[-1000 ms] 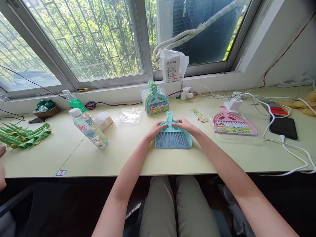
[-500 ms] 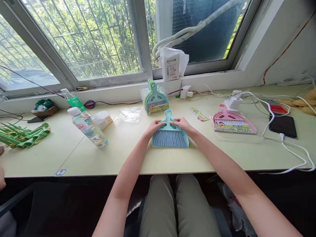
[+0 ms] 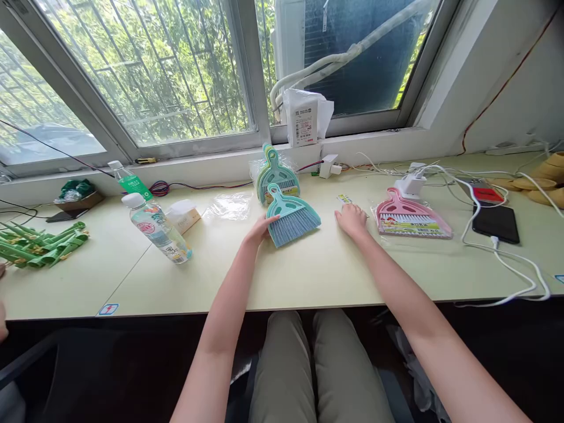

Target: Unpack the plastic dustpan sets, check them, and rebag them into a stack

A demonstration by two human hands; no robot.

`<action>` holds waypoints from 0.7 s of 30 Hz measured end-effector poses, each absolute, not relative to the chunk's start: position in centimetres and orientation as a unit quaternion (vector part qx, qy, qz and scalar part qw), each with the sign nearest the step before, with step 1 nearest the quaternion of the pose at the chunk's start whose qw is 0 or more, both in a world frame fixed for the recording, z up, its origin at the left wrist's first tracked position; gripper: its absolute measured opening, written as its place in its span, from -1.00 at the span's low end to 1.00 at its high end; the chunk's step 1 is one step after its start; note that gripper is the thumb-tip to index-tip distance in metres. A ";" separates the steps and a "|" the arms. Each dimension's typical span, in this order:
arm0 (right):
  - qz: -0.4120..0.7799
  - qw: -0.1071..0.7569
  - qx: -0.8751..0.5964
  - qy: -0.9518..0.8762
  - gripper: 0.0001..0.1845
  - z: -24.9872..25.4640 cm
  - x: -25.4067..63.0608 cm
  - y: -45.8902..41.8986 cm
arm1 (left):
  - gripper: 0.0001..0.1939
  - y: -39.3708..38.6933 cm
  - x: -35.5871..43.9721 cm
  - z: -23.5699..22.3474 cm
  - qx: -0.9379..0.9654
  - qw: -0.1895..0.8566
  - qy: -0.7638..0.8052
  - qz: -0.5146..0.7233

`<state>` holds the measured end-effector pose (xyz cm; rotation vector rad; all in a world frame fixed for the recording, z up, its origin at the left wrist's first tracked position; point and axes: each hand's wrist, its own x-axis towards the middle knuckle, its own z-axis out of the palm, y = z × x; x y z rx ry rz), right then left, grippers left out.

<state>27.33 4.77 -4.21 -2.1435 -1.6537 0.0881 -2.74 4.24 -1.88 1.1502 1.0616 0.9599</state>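
A teal mini brush nested in its dustpan (image 3: 293, 218) lies tilted on the pale table (image 3: 308, 276), handle pointing back left. My left hand (image 3: 261, 229) grips its left edge, thumb on top. My right hand (image 3: 351, 220) rests on the table to the right of it, apart from it, fingers loosely stretched toward a small printed label strip (image 3: 344, 200). A pink brush-and-dustpan set in a plastic bag (image 3: 409, 220) lies just right of that hand. A bagged stack of teal sets (image 3: 277, 173) leans at the back by the window sill.
A water bottle (image 3: 158, 232), a tissue box (image 3: 185, 214) and an empty clear wrapper (image 3: 231, 205) sit left of centre. Green clips (image 3: 39, 242) lie far left. A phone (image 3: 496, 223), charger and white cables (image 3: 506, 258) fill the right side. Another person's hand (image 3: 2, 305) shows at the left edge.
My right hand let go of the teal set and moved right toward the label strip. My left hand slid the set back and left, turning it askew.
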 end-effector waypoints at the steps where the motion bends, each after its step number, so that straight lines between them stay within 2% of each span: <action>1: 0.031 0.199 -0.780 -0.593 -0.61 -3.9 26.8 4.6 | -0.52 4.3 -2.8 -1.9 0.489 0.605 0.461 0.427; 5: 0.033 0.173 -0.773 -0.610 -0.71 -2.5 25.0 4.2 | -0.46 4.2 -2.7 -1.8 0.468 0.607 0.446 0.462; 8: 0.008 0.180 -0.698 -0.693 -0.54 -2.3 25.1 4.0 | -0.46 4.1 -2.5 -1.9 0.475 0.614 0.436 0.455; 10: 0.034 0.146 -0.652 -0.743 -0.47 -2.6 25.6 4.0 | -0.47 4.0 -2.5 -1.9 0.483 0.614 0.433 0.449; 13: 0.097 0.108 -0.643 -0.752 -0.53 -2.8 26.3 4.1 | -0.48 3.9 -2.3 -1.7 0.488 0.606 0.442 0.445; 18: 0.124 0.132 -0.654 -0.735 -0.73 -2.0 26.0 4.1 | -0.47 3.8 -2.2 -1.6 0.473 0.598 0.474 0.441; 21: 0.152 0.129 -0.628 -0.752 -0.68 -1.6 25.5 3.8 | -0.47 4.0 -2.3 -1.8 0.468 0.596 0.476 0.446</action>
